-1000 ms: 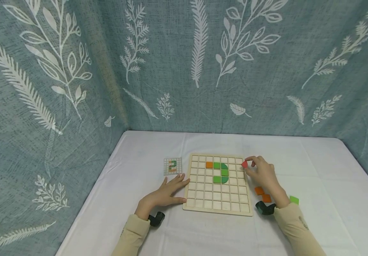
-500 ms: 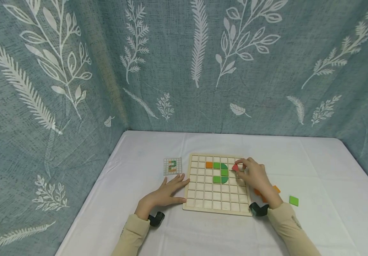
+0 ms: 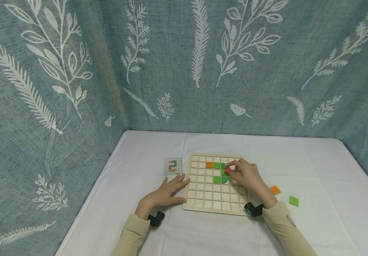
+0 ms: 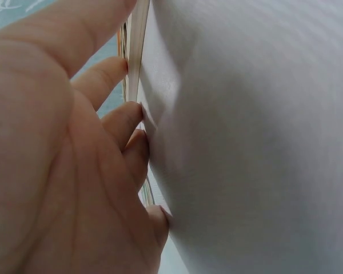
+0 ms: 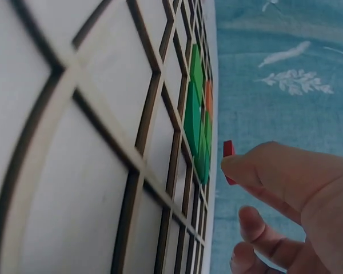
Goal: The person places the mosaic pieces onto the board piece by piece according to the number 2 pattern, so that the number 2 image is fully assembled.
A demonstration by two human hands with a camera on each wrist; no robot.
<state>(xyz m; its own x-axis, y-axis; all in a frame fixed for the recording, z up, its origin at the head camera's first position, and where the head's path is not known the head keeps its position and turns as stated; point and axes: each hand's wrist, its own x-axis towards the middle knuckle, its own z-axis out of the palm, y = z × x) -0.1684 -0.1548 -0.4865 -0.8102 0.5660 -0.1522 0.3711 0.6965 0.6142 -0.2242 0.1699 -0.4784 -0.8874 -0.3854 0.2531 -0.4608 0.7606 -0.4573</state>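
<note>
A square wooden grid board (image 3: 200, 196) lies on the table. My right hand (image 3: 248, 176) is over its upper right part, pinching a small red tile (image 3: 227, 170) between thumb and fingertips. In the right wrist view the red tile (image 5: 228, 147) is held edge-on, apart from the board's surface. Set in the board's cells are an orange tile (image 3: 209, 165), several green square tiles (image 3: 217, 179) and dark green rounded tiles (image 3: 224, 180); the fingers partly cover some. My left hand (image 3: 166, 193) lies spread, its thumb and fingertips at the board's left edge.
A small pattern card (image 3: 172, 166) with a coloured figure on a grid lies beyond my left hand. Right of the board are an orange tile (image 3: 275, 190) and a green tile (image 3: 294, 201). A leaf-patterned curtain (image 3: 177, 71) hangs behind the white table.
My right hand has moved left across the board with the red tile, from the right edge to over the green tiles. The left hand has stayed in place.
</note>
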